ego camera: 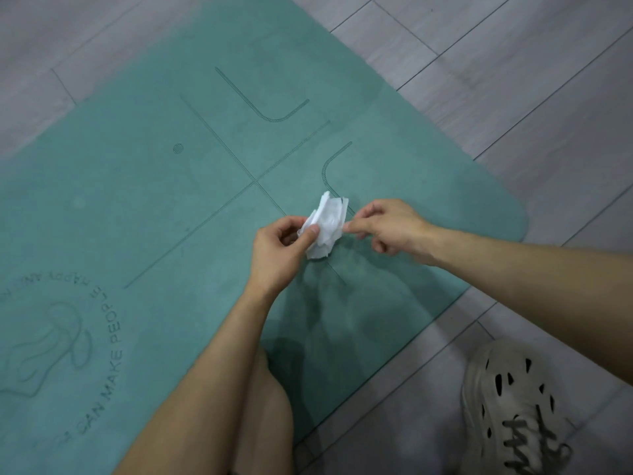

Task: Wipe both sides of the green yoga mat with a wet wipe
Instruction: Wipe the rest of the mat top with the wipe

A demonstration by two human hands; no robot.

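The green yoga mat (144,186) lies flat on the floor, printed side up, with alignment lines and a round logo at the lower left. A crumpled white wet wipe (327,224) is held just above the mat near its rounded right end. My left hand (281,248) pinches the wipe's left side between thumb and fingers. My right hand (390,228) pinches the wipe's right edge with its fingertips.
Grey wood-look floor planks (513,80) surround the mat. My beige perforated clog (513,409) stands on the floor at the lower right, beside the mat's near edge. My bare knee (263,406) is over the mat at the bottom.
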